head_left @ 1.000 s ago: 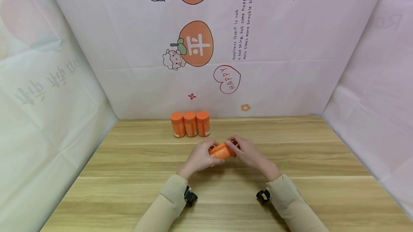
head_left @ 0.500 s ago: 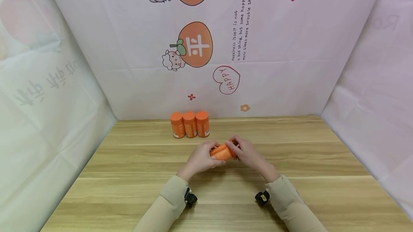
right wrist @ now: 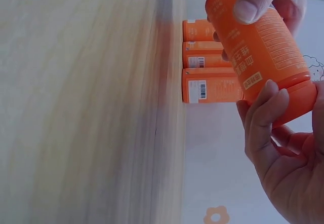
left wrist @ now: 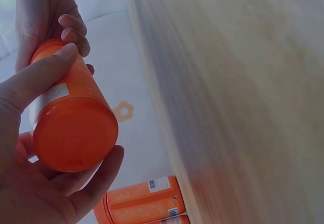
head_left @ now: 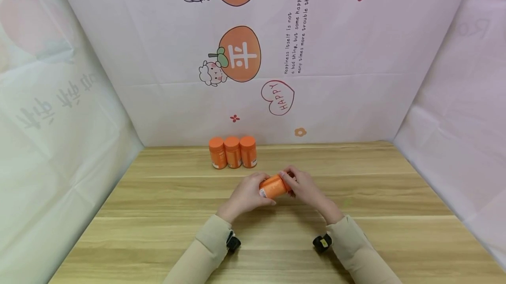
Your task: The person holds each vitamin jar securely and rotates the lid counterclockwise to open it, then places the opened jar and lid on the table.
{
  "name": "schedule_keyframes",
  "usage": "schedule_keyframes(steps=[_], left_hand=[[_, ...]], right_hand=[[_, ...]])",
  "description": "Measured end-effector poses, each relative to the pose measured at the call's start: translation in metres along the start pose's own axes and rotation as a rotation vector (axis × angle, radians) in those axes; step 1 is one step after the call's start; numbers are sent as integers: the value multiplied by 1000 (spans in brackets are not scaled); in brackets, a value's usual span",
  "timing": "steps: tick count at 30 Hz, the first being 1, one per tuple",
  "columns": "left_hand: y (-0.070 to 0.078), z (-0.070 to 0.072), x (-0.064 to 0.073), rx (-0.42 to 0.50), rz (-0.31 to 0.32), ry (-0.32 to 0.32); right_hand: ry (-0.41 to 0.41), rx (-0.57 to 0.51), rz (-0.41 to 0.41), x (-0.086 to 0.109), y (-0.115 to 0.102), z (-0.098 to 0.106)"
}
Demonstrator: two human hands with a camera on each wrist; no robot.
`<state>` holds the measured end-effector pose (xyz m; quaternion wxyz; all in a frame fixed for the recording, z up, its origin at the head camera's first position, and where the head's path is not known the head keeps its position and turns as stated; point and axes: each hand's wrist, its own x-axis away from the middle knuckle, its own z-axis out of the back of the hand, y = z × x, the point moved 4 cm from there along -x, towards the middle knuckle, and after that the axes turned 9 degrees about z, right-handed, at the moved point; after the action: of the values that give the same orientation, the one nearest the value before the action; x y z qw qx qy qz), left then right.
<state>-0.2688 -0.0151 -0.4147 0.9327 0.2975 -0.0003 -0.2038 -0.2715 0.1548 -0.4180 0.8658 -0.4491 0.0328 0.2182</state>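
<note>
1. Clearly, from the head view, the orange jar (head_left: 273,187) is tilted above the wooden table (head_left: 158,231), between both hands. The left hand (head_left: 246,193) grips its lower body; the right hand (head_left: 302,185) grasps its other end. Three upright jars (head_left: 233,153) stand in a row near the printed backdrop (head_left: 336,77).
2. Left wrist view: the thumb (left wrist: 43,74) lies along the jar's side and the base (left wrist: 76,135) faces the camera. A firm hold without squeezing should suit this body.
3. Right wrist view: curled fingers (right wrist: 268,113) grip around the lid (right wrist: 298,102). Any twist would probably work best square to the jar's axis, with the left hand bracing.
</note>
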Motion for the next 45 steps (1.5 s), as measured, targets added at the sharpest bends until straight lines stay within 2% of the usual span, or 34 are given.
schedule_keyframes(steps=[5, 17, 21, 25, 32, 38, 45], left_hand=[[1, 3, 0, 35, -11, 8], [1, 3, 1, 89, 17, 13], [-2, 3, 1, 141, 11, 1], [-5, 3, 2, 208, 31, -26], [-5, 5, 0, 220, 29, -34], [-7, 6, -2, 259, 35, -69], [-11, 5, -4, 286, 44, -95]], right_hand=[[4, 22, 12, -1, 1, 1], [4, 95, 53, -1, -1, 2], [11, 116, 104, 0, -4, 3], [10, 131, 168, 0, -8, 4], [29, 142, 216, 1, -12, 6], [32, 135, 246, 1, -8, 5], [35, 122, 329, 1, -7, 5]])
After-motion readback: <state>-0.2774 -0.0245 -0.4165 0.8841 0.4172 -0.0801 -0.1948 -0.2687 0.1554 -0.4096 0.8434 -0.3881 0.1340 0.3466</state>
